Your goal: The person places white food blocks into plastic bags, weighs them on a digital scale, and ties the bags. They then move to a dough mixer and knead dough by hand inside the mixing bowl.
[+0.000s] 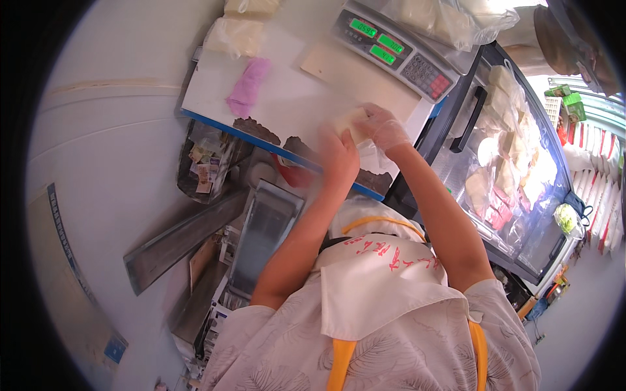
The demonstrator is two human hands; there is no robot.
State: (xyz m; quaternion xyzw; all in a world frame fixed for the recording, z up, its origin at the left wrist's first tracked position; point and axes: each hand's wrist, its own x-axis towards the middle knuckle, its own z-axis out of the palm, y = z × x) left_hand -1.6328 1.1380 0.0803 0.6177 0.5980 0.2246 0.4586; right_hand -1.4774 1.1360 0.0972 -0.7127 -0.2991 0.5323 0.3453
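My right hand (384, 128), in a clear plastic glove, grips one side of a pale, flat piece of food (350, 121). My left hand (341, 155) is bare and blurred by motion. Its fingers are on the near side of the same piece, with the thumb raised toward it. Clear plastic film (374, 154) shows just below my right hand. Both hands are over the white counter (293, 102), close to its blue front edge. What the pale piece is exactly cannot be told through the blur.
A digital price scale (393, 49) stands beyond a beige board (337, 68). A pink cloth (248, 87) lies left, near bagged pale blocks (234, 36). At right is a glass display case (508, 146) with bagged goods. An open box of banknotes (205, 166) sits below the counter's left edge.
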